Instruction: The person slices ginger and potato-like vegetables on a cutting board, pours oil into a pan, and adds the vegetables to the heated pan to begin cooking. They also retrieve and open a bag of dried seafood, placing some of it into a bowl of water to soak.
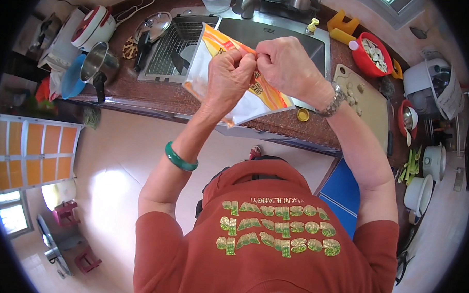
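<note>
A white plastic bag (249, 104) with orange and yellow printing hangs slantwise over the front of the sink. It bears writing. My left hand (231, 76) pinches it near its upper edge, with thumb and fingers closed. Right beside it, my right hand (285, 65) grips the same edge, the two sets of knuckles almost touching. The fingers cover the gripped part of the bag, so I cannot tell whether it is torn there. Behind the bag lies a steel sink (317, 43), its left basin fitted with a wire basket (164, 58).
A small yellow cap (303, 114) lies on the counter below my right wrist. To the right are a cutting board (371, 108) with pale slices (350, 96) and a red bowl (363, 65) of similar slices. A steel pot (100, 64) and rice cooker (92, 27) stand left.
</note>
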Motion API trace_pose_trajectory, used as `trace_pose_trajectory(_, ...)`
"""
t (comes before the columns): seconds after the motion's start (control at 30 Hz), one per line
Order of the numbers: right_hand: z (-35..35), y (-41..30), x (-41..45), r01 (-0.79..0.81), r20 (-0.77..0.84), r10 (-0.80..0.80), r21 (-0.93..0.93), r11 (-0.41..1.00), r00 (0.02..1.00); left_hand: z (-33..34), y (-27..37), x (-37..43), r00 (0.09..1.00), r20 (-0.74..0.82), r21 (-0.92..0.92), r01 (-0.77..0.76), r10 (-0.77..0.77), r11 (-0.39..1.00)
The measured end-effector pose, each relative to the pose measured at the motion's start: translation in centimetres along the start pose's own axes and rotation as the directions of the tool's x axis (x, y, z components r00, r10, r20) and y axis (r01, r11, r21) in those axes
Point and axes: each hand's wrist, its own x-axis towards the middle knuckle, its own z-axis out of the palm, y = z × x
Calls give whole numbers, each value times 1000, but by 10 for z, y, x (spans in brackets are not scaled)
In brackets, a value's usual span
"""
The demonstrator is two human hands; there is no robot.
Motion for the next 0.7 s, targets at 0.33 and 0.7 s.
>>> trace_pose_trajectory(0.33, 6, 16, 20, 66, 49, -70, 73, 995, 996, -13, -2, 22, 991, 127, -3, 51, -50, 999)
trace_pose_trajectory(0.7, 10, 16, 43, -367, 446, 231, 247, 897, 865, -24, -22, 19, 992, 47, 139, -123, 118, 983)
